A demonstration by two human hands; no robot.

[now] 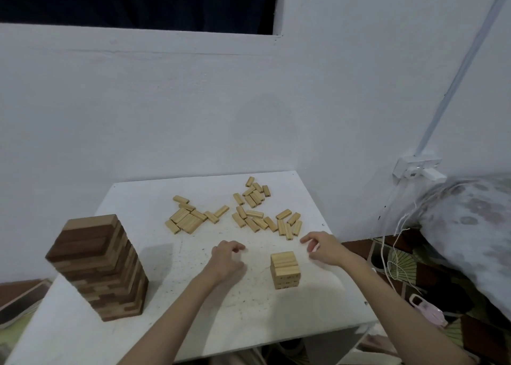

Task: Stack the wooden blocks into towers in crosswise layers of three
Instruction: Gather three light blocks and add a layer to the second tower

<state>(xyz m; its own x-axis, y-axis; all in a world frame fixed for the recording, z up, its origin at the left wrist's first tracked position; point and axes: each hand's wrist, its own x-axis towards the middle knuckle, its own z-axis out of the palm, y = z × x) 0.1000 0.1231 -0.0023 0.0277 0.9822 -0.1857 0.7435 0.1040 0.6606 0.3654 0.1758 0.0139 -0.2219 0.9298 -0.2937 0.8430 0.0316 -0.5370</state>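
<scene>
Both hands (276,254) hover loosely curled, holding nothing, over a speckled white table (193,295) against a white wall (193,102)

Both hands (276,254) empty, loosely curled

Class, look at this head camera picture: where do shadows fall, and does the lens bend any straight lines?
Head view: the tall dark brown wooden block tower casts a soft shadow to its right on the white table; a faint shadow lies on the white wall; the wide lens bows the table's edges and tilts the tower; the dark window lacks detail.
</scene>
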